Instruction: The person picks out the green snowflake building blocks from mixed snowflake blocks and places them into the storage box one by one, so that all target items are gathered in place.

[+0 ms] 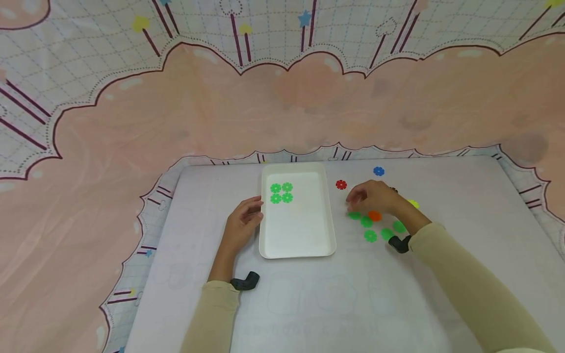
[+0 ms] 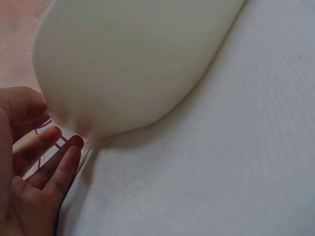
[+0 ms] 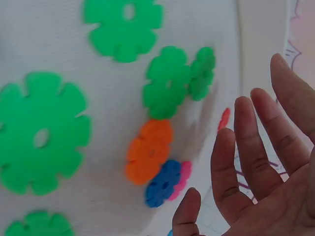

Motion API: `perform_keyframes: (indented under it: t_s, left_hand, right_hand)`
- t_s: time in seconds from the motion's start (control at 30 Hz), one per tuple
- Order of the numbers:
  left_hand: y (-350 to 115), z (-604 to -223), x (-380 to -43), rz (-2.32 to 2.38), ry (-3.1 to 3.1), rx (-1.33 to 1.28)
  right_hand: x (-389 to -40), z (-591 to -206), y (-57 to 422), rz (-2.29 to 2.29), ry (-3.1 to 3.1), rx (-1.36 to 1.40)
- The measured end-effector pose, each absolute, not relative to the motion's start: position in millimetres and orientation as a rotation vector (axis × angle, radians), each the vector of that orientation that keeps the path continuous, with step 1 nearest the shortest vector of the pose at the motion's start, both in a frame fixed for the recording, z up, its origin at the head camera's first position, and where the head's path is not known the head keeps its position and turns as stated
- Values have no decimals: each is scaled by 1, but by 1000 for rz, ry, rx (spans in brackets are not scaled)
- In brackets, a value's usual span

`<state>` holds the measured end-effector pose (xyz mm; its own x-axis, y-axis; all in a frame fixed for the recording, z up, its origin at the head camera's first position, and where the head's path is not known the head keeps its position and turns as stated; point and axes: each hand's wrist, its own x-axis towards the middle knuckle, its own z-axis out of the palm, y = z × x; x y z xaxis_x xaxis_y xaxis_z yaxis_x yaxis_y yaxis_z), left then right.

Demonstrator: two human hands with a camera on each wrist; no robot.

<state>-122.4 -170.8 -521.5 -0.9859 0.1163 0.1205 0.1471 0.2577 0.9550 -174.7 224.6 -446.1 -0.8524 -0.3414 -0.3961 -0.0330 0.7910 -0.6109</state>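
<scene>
The left hand [image 1: 242,223] touches the left edge of the tray [image 1: 304,233], fingers loose; the right hand [image 1: 374,196], fingers apart and gripping nothing, is near loose green discs [image 1: 370,236] and an orange disc [image 1: 374,216] on the table [image 1: 291,314]; four green flowers [image 1: 287,187] lie in the tray's far left part.

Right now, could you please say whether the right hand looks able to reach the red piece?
Probably yes: the red piece lies close to the right hand, and nothing visible stands between them.
</scene>
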Motion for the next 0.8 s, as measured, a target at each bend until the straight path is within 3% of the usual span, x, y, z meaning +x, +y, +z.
perform_keyframes:
  t_s: [0.8]
  left_hand:
    - [-172, -522, -122, -1909, -2464, -244]
  right_hand:
    - [-171, -466, 232, -689, 2583, -343]
